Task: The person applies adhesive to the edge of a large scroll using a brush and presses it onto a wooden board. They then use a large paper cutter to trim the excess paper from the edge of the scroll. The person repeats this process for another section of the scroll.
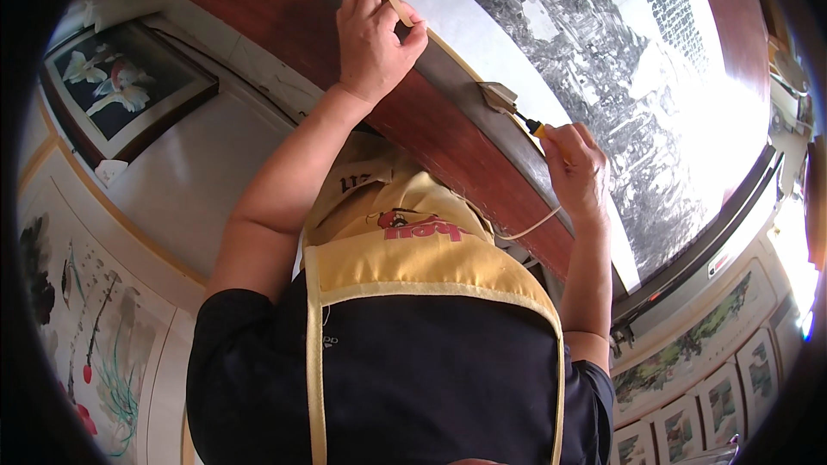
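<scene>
My left hand [377, 47] pinches a narrow beige strip [435, 50] along the near edge of a large ink landscape painting [551, 34] with a white border. My right hand [575, 168] grips the yellow handle of a tool with a black neck and a flat metal head [498, 96]. The head lies over the strip on the dark band [452, 75] beside the white border. A pale cord [530, 228] hangs below my right hand.
The red-brown table edge [465, 155] runs diagonally across the view, above my apron. A framed flower picture [129, 86] and a large flower painting [86, 319] are at left. Several landscape pictures [715, 405] and a long dark rail [715, 241] are at right.
</scene>
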A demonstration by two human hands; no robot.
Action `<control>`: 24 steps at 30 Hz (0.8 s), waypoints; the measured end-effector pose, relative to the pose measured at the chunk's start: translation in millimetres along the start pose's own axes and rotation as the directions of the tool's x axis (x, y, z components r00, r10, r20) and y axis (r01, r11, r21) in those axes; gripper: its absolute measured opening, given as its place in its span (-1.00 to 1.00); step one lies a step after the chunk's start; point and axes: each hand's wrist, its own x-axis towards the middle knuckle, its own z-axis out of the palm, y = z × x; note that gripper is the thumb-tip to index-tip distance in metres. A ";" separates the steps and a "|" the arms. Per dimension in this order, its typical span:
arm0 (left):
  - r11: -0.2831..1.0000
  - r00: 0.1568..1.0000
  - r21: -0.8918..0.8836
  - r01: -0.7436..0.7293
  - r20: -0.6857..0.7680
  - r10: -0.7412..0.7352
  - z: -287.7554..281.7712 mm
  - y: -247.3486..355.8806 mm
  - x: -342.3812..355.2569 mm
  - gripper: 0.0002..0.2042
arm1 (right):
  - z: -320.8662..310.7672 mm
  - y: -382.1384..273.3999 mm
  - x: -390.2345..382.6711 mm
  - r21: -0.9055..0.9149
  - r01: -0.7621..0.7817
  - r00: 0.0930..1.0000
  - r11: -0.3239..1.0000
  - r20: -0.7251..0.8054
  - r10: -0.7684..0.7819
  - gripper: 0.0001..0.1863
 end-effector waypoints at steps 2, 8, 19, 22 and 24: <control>1.000 1.000 0.003 -0.002 -0.003 0.002 0.0 0.0 -0.2 -0.80 | 0.8 -1.2 1.4 -0.009 -0.006 1.000 1.000 0.005 0.006 -0.94; 1.000 1.000 0.002 0.009 0.006 -0.009 -0.1 -0.4 0.1 -0.80 | 5.0 -7.4 8.1 0.037 -0.012 1.000 0.999 0.006 0.011 -0.95; 0.999 0.999 -0.041 0.035 0.021 -0.034 -2.4 -2.3 -0.9 -0.80 | 12.4 -23.2 30.3 0.035 0.006 1.000 0.999 0.007 -0.006 -0.95; 0.999 0.999 -0.035 0.037 0.024 -0.036 -3.2 -1.6 -0.2 -0.80 | 14.3 -26.5 33.5 0.036 0.006 1.000 0.999 -0.004 -0.006 -0.95; 0.999 1.000 -0.029 0.027 0.016 -0.027 -2.0 -3.1 -0.5 -0.79 | 16.5 -30.4 36.1 0.029 0.023 1.000 0.999 -0.020 -0.022 -0.95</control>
